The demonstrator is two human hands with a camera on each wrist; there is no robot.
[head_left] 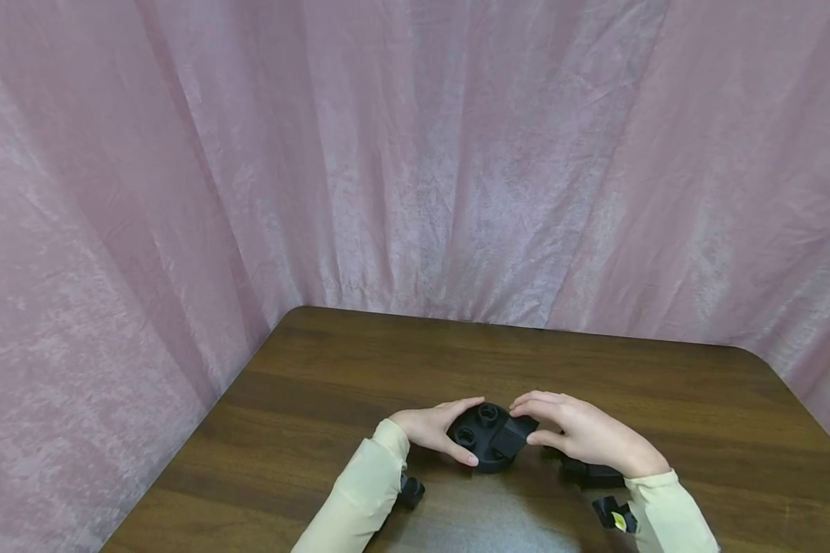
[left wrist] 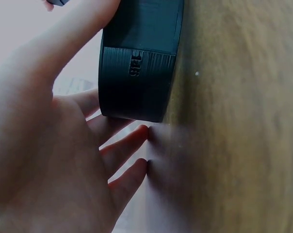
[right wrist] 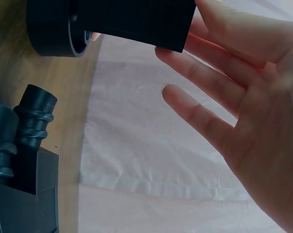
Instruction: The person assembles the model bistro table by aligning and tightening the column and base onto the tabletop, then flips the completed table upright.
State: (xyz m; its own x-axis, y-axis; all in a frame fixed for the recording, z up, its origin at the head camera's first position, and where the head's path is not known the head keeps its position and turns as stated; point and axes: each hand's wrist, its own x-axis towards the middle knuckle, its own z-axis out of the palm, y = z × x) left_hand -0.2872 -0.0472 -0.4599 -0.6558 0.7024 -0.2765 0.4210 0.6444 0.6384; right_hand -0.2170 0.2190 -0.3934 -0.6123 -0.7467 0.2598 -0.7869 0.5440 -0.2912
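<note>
A round black plastic piece with two ringed holes in its top sits on the table, and my left hand grips it from the side, thumb near and fingers far. Raised digits mark its side wall in the left wrist view. My right hand holds the end of a rectangular black block between thumb and fingers. The block overlaps the round piece; I cannot tell whether they are joined. Under the right hand lies another black piece with two threaded posts.
The brown wooden table has rounded far corners. Pink curtains hang behind it and along the left. Black wrist devices show beneath the left cuff and the right cuff.
</note>
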